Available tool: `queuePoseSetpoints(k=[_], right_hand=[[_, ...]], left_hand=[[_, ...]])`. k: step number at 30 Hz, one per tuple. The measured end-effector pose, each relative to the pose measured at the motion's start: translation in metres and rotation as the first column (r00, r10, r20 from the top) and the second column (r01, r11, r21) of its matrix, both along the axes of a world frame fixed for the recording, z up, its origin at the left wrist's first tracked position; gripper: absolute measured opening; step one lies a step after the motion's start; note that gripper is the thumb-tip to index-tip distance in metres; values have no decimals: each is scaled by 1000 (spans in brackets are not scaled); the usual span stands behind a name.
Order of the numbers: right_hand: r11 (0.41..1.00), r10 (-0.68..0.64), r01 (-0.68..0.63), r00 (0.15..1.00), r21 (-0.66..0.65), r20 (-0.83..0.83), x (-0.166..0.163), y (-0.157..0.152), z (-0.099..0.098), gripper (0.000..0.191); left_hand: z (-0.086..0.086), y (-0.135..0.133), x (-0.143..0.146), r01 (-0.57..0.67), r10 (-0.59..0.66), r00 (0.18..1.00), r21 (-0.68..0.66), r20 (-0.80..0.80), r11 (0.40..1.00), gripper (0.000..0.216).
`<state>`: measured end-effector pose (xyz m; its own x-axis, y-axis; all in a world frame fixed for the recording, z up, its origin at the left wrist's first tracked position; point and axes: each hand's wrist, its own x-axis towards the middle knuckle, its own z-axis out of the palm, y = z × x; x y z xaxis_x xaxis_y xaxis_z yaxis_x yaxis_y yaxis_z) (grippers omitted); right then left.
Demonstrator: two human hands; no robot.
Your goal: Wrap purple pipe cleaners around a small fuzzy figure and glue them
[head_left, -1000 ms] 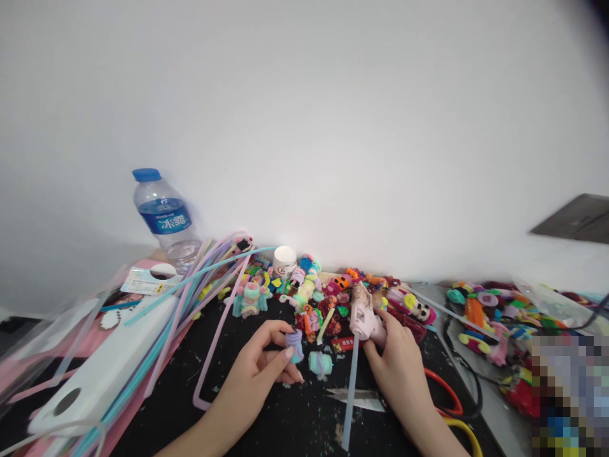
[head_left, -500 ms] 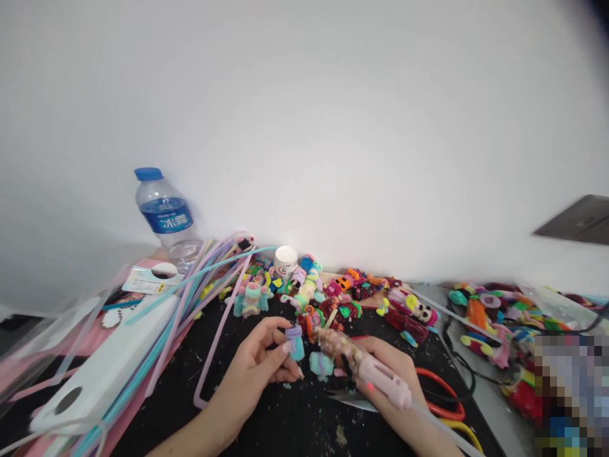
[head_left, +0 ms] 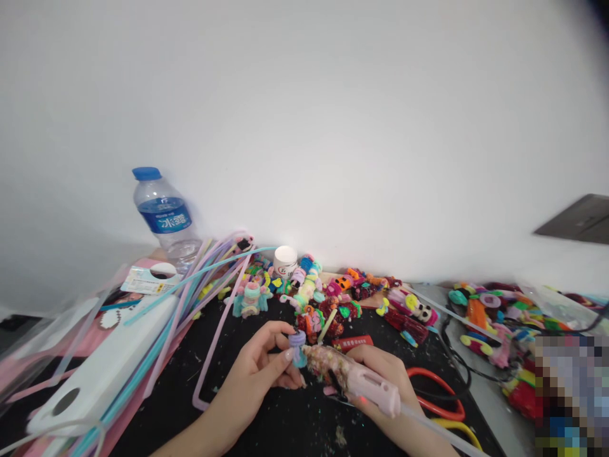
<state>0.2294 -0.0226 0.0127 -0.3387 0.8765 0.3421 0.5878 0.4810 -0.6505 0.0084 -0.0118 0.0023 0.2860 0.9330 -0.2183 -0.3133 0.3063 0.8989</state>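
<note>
Between the thumb and fingers of my left hand is a small purple and light-blue fuzzy pipe-cleaner piece, held upright over the black mat. My right hand is wrapped round a pale pink hot glue gun with a small red light. Its front end is crusted with lumpy, glittery residue. The nozzle points left and meets the lower part of the fuzzy piece, though I cannot tell whether they touch. Scissors with red and yellow handles lie partly under my right forearm.
Colourful pipe-cleaner figures crowd the mat's back, with more at right. A white paper cup stands among them. Long pipe cleaners, a white holder and a water bottle are at left. A red object lies behind the glue gun.
The glue gun has moved left and down, bringing its nozzle to the fuzzy piece. The light-blue piece lying on the mat is now hidden by the gun. More of the red object shows.
</note>
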Motion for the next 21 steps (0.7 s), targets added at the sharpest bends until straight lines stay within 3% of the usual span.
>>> queuePoseSetpoints(k=[8,21], right_hand=[[999,-21,21,1000,-47,4,0,0,-3,24],[999,-3,3,1000,33,7,-1,1,0,23]], left_hand=[[-1,1,1,15,-15,1000,1,14,1000,26],[-2,0,-1,-2,2,1000,-9,12,1000,23]])
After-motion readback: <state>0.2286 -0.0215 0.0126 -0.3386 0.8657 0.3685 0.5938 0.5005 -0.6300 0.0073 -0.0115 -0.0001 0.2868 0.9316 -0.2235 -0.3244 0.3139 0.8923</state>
